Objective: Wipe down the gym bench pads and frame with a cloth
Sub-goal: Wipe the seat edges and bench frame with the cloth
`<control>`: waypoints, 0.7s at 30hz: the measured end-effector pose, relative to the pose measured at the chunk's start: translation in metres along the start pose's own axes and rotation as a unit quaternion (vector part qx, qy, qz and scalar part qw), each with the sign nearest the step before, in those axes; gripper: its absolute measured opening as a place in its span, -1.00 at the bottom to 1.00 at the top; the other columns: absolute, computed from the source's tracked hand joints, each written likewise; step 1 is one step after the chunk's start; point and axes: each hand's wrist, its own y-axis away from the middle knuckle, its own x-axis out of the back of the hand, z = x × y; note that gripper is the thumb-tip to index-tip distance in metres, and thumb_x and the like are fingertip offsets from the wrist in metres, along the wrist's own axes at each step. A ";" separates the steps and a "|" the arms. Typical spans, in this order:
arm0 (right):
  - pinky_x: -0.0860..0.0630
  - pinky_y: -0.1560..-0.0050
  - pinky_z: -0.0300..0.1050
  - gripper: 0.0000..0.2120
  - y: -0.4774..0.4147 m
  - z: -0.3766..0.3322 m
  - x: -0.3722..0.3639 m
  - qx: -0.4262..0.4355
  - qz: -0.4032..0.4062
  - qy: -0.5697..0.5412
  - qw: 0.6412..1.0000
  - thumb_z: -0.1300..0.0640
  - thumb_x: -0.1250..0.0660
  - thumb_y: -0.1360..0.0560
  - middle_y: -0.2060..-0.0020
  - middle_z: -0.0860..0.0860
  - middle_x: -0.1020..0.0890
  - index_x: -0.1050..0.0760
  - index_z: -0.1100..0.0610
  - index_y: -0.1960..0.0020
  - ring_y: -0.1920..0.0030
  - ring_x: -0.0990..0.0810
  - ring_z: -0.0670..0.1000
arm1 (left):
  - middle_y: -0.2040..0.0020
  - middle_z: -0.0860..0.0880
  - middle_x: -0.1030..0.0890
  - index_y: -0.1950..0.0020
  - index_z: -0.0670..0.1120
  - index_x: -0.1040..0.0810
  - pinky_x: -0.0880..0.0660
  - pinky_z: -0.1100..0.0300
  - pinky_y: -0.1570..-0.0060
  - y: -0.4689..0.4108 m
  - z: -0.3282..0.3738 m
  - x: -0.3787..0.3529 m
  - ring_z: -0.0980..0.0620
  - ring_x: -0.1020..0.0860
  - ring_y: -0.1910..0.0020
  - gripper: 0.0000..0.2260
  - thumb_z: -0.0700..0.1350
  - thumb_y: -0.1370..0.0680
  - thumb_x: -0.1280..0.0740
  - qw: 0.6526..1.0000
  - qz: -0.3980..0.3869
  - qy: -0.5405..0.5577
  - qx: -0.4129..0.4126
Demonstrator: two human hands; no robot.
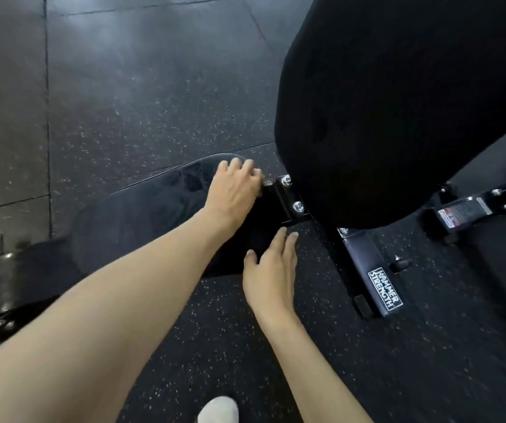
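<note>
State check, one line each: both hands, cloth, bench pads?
left hand: curled, gripping cloth
cloth: bunched, mostly hidden under fingers
right hand: flat, fingers straight at seat pad edge
seat pad: wet smears beside left hand
back pad: tilted up

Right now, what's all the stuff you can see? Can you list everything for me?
Seat pad: one, black, middle left, wet smears.
Back pad: one, black, upper right.
Frame: one, black, silver bolts, white label, under back pad.
Roller pad: one, black, chrome end, lower left.
Floor: black speckled rubber tiles, all around.
Shoe: one, white, bottom edge.
Left hand: on seat pad, fingers curled; grey scrap at fingertips, maybe cloth.
Right hand: fingers straight, by seat pad's near edge.
</note>
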 end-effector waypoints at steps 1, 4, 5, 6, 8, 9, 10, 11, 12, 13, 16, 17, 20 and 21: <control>0.02 -0.54 -0.06 -0.32 0.001 -0.006 0.004 -0.007 -0.016 0.017 1.000 0.05 -0.13 -0.64 -0.55 0.14 0.20 0.21 0.18 -0.57 -0.56 0.10 0.09 | 0.04 -0.10 -0.59 -0.02 -0.11 -0.58 -0.45 0.04 0.06 0.005 -0.010 0.004 -0.14 -0.55 0.09 -0.83 -0.18 -0.50 -0.22 0.999 0.014 0.012 0.030; -0.02 -0.53 -0.04 -0.34 0.007 -0.031 0.012 -0.032 -0.075 0.038 0.996 0.05 -0.12 -0.65 -0.56 0.11 0.20 0.20 0.15 -0.58 -0.56 0.08 0.08 | 0.04 -0.14 -0.58 -0.10 -0.14 -0.55 -0.42 0.02 0.10 0.030 -0.047 0.016 -0.17 -0.54 0.14 -0.76 -0.23 -0.47 -0.22 0.997 -0.014 0.040 0.063; -0.04 -0.53 -0.04 -0.34 0.008 -0.040 0.015 -0.037 -0.088 0.047 0.994 0.05 -0.12 -0.65 -0.56 0.10 0.19 0.19 0.14 -0.58 -0.56 0.07 0.08 | 0.02 -0.16 -0.57 -0.16 -0.14 -0.54 -0.41 0.00 0.10 0.037 -0.060 0.022 -0.19 -0.53 0.12 -0.72 -0.25 -0.46 -0.25 0.995 -0.038 0.061 0.074; -0.06 -0.52 -0.05 -0.35 0.008 -0.049 0.017 -0.041 -0.100 0.058 0.992 0.06 -0.11 -0.65 -0.56 0.10 0.18 0.19 0.14 -0.58 -0.55 0.06 0.08 | -0.02 -0.17 -0.56 -0.24 -0.14 -0.52 -0.40 -0.01 0.10 0.044 -0.071 0.030 -0.21 -0.52 0.08 -0.66 -0.27 -0.47 -0.26 0.989 -0.063 0.092 0.096; -0.10 -0.50 -0.05 -0.37 0.005 -0.067 0.020 -0.046 -0.121 0.084 0.988 0.07 -0.10 -0.65 -0.56 0.11 0.15 0.16 0.14 -0.58 -0.55 0.01 0.09 | -0.09 -0.15 -0.51 -0.37 -0.07 -0.43 -0.38 0.00 0.07 0.052 -0.089 0.047 -0.21 -0.48 -0.04 -0.57 -0.28 -0.50 -0.21 0.957 -0.100 0.190 0.197; -0.12 -0.47 -0.05 -0.38 0.001 -0.076 0.022 -0.048 -0.128 0.096 0.986 0.08 -0.10 -0.65 -0.56 0.13 0.13 0.14 0.15 -0.58 -0.54 -0.01 0.10 | -0.13 -0.13 -0.49 -0.41 -0.02 -0.39 -0.38 0.01 0.05 0.051 -0.096 0.054 -0.20 -0.47 -0.10 -0.54 -0.28 -0.52 -0.17 0.925 -0.108 0.243 0.272; -0.13 -0.46 -0.05 -0.39 -0.004 -0.086 0.023 -0.047 -0.134 0.105 0.984 0.09 -0.10 -0.64 -0.56 0.14 0.11 0.12 0.15 -0.58 -0.53 -0.03 0.11 | -0.18 -0.12 -0.47 -0.44 0.00 -0.35 -0.38 0.02 0.01 0.049 -0.102 0.059 -0.19 -0.46 -0.15 -0.51 -0.29 -0.52 -0.15 0.878 -0.111 0.302 0.354; -0.14 -0.44 -0.05 -0.40 -0.010 -0.095 0.024 -0.043 -0.137 0.113 0.983 0.10 -0.10 -0.64 -0.56 0.15 0.09 0.09 0.15 -0.58 -0.53 -0.05 0.12 | -0.24 -0.12 -0.47 -0.46 0.00 -0.31 -0.38 0.03 -0.03 0.046 -0.108 0.060 -0.19 -0.45 -0.20 -0.49 -0.30 -0.53 -0.14 0.817 -0.107 0.364 0.434; -0.15 -0.43 -0.05 -0.41 -0.017 -0.104 0.025 -0.036 -0.137 0.120 0.983 0.11 -0.10 -0.64 -0.56 0.15 0.08 0.07 0.16 -0.58 -0.52 -0.07 0.12 | -0.29 -0.13 -0.46 -0.48 -0.02 -0.27 -0.38 0.05 -0.06 0.041 -0.113 0.060 -0.19 -0.44 -0.22 -0.48 -0.31 -0.52 -0.15 0.748 -0.098 0.425 0.500; -0.16 -0.42 -0.05 -0.42 -0.026 -0.110 0.026 -0.029 -0.134 0.125 0.983 0.12 -0.10 -0.64 -0.56 0.15 0.06 0.06 0.15 -0.57 -0.51 -0.08 0.12 | -0.31 -0.13 -0.47 -0.47 -0.02 -0.26 -0.40 0.06 -0.05 0.037 -0.117 0.057 -0.19 -0.45 -0.21 -0.48 -0.31 -0.52 -0.16 0.682 -0.095 0.478 0.545; -0.19 -0.40 -0.04 -0.42 -0.054 -0.122 0.023 -0.012 -0.126 0.142 0.982 0.13 -0.12 -0.63 -0.56 0.13 0.04 0.04 0.15 -0.57 -0.51 -0.09 0.13 | -0.19 -0.13 -0.54 -0.27 -0.02 -0.42 -0.53 0.04 0.06 0.025 -0.123 0.050 -0.13 -0.53 -0.06 -0.62 -0.31 -0.50 -0.17 0.560 -0.089 0.589 0.576; -0.19 -0.40 -0.04 -0.41 -0.063 -0.123 0.023 -0.009 -0.122 0.146 0.982 0.13 -0.13 -0.62 -0.56 0.13 0.03 0.03 0.16 -0.57 -0.51 -0.08 0.13 | -0.14 -0.12 -0.55 -0.21 -0.03 -0.44 -0.54 0.06 0.10 0.020 -0.122 0.047 -0.10 -0.54 -0.02 -0.66 -0.31 -0.50 -0.17 0.537 -0.084 0.609 0.578; -0.15 -0.43 -0.03 -0.38 -0.089 -0.121 0.020 -0.021 -0.109 0.151 0.982 0.09 -0.17 -0.62 -0.56 0.14 0.03 0.03 0.18 -0.57 -0.51 -0.07 0.14 | 0.02 -0.06 -0.56 -0.12 -0.05 -0.46 -0.49 0.14 0.16 0.005 -0.119 0.041 -0.03 -0.52 0.07 -0.75 -0.31 -0.52 -0.18 0.488 -0.082 0.655 0.571; -0.14 -0.44 -0.03 -0.37 -0.096 -0.120 0.020 -0.026 -0.104 0.147 0.983 0.07 -0.19 -0.62 -0.56 0.15 0.02 0.03 0.18 -0.57 -0.51 -0.07 0.14 | 0.04 -0.04 -0.56 -0.10 -0.04 -0.46 -0.49 0.14 0.14 0.001 -0.119 0.037 -0.01 -0.52 0.08 -0.77 -0.30 -0.52 -0.20 0.480 -0.078 0.663 0.569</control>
